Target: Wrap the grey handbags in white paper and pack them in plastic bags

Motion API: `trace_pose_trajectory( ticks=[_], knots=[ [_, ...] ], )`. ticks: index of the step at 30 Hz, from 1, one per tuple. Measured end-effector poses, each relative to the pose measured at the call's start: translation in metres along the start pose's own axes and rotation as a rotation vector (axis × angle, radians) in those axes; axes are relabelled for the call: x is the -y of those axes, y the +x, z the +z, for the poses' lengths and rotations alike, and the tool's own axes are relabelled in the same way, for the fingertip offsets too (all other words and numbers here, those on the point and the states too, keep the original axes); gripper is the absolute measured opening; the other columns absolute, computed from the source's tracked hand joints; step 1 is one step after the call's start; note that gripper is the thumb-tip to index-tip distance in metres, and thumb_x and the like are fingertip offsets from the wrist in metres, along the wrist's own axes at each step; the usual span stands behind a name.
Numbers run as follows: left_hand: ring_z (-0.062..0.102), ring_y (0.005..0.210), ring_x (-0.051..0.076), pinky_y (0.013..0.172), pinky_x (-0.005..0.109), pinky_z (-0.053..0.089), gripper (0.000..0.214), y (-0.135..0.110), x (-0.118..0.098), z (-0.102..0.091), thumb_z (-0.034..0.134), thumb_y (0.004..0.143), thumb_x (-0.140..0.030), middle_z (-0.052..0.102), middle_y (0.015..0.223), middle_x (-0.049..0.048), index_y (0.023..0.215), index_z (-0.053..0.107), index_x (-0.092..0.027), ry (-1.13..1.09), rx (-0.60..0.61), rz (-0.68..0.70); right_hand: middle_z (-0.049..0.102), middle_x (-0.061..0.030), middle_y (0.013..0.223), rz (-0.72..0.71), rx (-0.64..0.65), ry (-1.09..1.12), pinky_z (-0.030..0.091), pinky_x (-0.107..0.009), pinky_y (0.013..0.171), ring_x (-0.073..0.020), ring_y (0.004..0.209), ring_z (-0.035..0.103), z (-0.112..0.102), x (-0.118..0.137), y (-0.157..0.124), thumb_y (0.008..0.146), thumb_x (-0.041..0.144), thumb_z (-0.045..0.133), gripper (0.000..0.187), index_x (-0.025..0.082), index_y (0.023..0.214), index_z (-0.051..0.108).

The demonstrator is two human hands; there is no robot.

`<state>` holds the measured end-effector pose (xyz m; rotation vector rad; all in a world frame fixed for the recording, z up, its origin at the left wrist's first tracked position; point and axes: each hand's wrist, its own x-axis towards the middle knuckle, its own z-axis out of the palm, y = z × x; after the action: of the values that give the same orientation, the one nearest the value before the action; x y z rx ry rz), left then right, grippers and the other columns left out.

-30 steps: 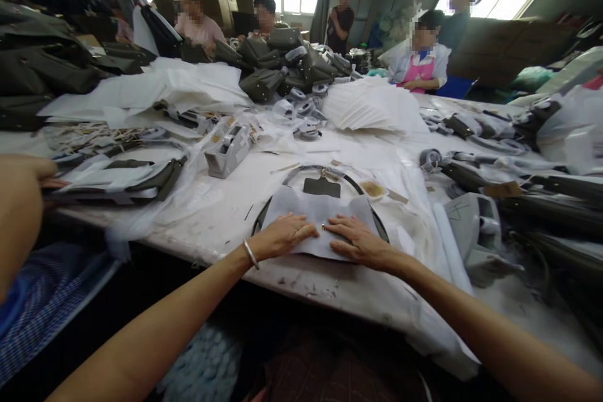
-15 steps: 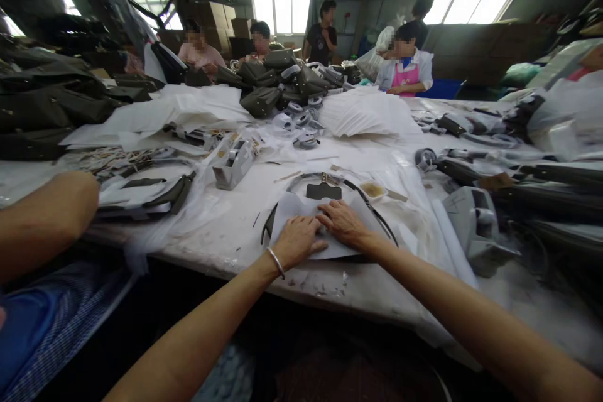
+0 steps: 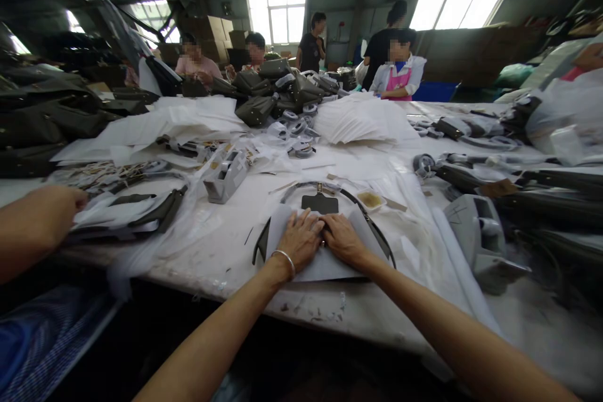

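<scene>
White paper (image 3: 325, 270) covers most of the front of the bag (image 3: 260, 244), which lies at the near edge of the table (image 3: 226, 232), directly before you. Your left hand (image 3: 301, 240) is spread nearly flat on the paper, fingers extended and side by side, gripping nothing that shows; a bangle (image 3: 285, 262) sits at that wrist. Your right hand (image 3: 343, 240) is beside it, fingers bent at the paper's upper part, fingertips close to your left hand; whether they pinch anything cannot be told. A small metal stud (image 3: 323, 244) shows between your hands.

Beyond your fingers, the bag's dark tab (image 3: 320, 203) lies uncovered, with the handle (image 3: 296, 186) arching behind it toward the far edge. A dish (image 3: 370, 200) of yellowish matter stands just beside the handle, to its right. One tape dispenser (image 3: 226, 179) stands farther in from the near edge, left of your bag; a second dispenser (image 3: 475, 226) stands to the right, near a stack of dark bags (image 3: 541, 191).

Toward the far edge are two paper stacks and a bag pile (image 3: 277, 85). At your left, a co-worker's arm (image 3: 32, 226) reaches over the near edge.
</scene>
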<state>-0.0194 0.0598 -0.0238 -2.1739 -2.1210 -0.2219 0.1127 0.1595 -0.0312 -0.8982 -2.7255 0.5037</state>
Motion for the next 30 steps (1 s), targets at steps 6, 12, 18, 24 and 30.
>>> trace_pose_trajectory(
  ticks=[6, 12, 18, 24, 30],
  knots=[
    [0.048, 0.13, 0.026, 0.116, 0.059, 0.026, 0.033, 0.001, 0.006, 0.012, 0.039, 0.101, -0.023, 0.057, 0.137, 0.0092, 0.132, 0.051, -0.022, -0.063, -0.008, 0.028, 0.073, -0.0145, 0.097, 0.044, 0.231, -0.028, 0.048, -0.032, 0.081, -0.0257, 0.089, 0.067, -0.03, 0.015, 0.058, 0.077, 0.012, 0.062, 0.025, 0.013, 0.099, 0.073],
    [0.042, 0.137, 0.03, 0.118, 0.061, 0.021, 0.035, 0.003, 0.006, 0.014, 0.044, 0.099, -0.021, 0.053, 0.143, 0.0114, 0.133, 0.052, -0.021, -0.077, 0.043, 0.04, 0.073, -0.0115, 0.103, 0.099, 0.087, 0.049, 0.047, -0.033, 0.085, -0.024, 0.096, 0.066, -0.011, 0.029, 0.082, 0.086, 0.019, 0.055, 0.029, 0.017, 0.111, 0.069],
    [0.052, 0.128, 0.022, 0.117, 0.047, 0.03, 0.036, 0.012, 0.023, -0.002, 0.051, 0.098, -0.031, 0.058, 0.136, 0.0097, 0.131, 0.053, -0.018, -0.271, 0.135, -0.059, 0.064, -0.0127, 0.126, 0.169, -0.24, 0.133, 0.041, -0.033, 0.104, -0.0196, 0.117, 0.057, 0.01, -0.009, 0.038, 0.094, 0.022, 0.038, 0.039, 0.013, 0.124, 0.06],
    [0.054, 0.122, 0.026, 0.111, 0.042, 0.038, 0.027, 0.014, 0.038, -0.008, 0.054, 0.096, -0.031, 0.063, 0.124, 0.0109, 0.117, 0.065, -0.018, -0.182, 0.149, -0.1, 0.064, -0.0137, 0.124, 0.181, -0.444, 0.273, 0.041, -0.043, 0.108, -0.025, 0.118, 0.057, 0.022, -0.028, 0.05, 0.087, 0.025, 0.046, 0.04, 0.015, 0.123, 0.06],
    [0.051, 0.129, 0.028, 0.116, 0.065, 0.016, 0.033, 0.015, 0.041, -0.006, 0.044, 0.101, -0.04, 0.064, 0.129, 0.0053, 0.127, 0.061, -0.028, -0.141, 0.197, -0.109, 0.041, -0.0213, 0.15, 0.297, -0.305, 0.18, 0.027, -0.05, 0.117, -0.0309, 0.143, 0.033, 0.033, -0.024, 0.057, 0.085, 0.031, 0.055, 0.061, 0.008, 0.141, 0.044]
  ],
)
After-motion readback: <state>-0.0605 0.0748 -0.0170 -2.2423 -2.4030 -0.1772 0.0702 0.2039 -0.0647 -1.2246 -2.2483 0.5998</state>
